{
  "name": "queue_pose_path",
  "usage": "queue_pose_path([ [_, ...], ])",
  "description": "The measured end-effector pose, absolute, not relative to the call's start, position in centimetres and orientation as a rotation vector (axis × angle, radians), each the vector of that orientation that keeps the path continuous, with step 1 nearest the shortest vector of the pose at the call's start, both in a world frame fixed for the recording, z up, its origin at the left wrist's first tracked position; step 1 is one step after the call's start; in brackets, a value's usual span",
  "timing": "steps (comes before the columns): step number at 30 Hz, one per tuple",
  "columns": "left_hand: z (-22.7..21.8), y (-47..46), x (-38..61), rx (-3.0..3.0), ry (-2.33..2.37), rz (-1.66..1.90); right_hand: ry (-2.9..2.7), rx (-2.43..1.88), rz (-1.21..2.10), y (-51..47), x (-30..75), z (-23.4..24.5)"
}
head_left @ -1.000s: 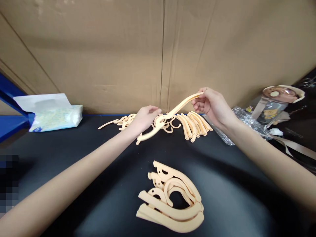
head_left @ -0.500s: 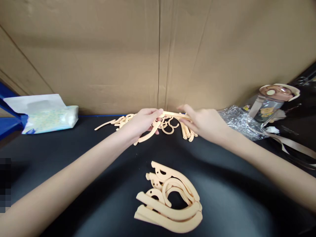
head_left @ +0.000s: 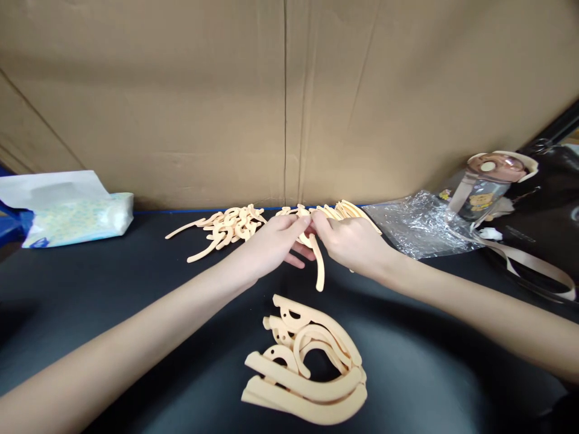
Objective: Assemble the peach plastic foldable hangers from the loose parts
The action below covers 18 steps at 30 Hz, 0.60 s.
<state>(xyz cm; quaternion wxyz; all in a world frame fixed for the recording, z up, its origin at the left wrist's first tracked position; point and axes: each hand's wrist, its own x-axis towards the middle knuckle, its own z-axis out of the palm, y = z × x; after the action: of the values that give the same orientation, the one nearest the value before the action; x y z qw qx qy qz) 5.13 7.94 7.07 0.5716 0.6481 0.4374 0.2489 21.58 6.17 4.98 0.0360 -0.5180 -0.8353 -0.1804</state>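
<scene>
Both hands (head_left: 274, 244) (head_left: 353, 244) apparently grip one beige piece (head_left: 319, 268) (partly hidden).

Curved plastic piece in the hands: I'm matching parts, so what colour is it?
The curved plastic piece is pale peach; head view shows it best.

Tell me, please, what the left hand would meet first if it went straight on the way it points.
The left hand would probably meet the right hand first, just ahead across the piece; whether the two already touch is unclear.
</scene>
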Motion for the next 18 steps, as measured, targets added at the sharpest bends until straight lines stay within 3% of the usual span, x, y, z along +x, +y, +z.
queue_pose_path([
  [9, 7.1, 8.7, 2.8, 2.021, 1.100, 0.462, -2.429, -1.777, -0.236, 9.4, 24.4, 6.2],
  [18, 6.7, 13.7, -3.6, 2.258, 1.568, 0.479, -2.058, -2.181, -0.405, 13.5, 29.9, 4.2],
])
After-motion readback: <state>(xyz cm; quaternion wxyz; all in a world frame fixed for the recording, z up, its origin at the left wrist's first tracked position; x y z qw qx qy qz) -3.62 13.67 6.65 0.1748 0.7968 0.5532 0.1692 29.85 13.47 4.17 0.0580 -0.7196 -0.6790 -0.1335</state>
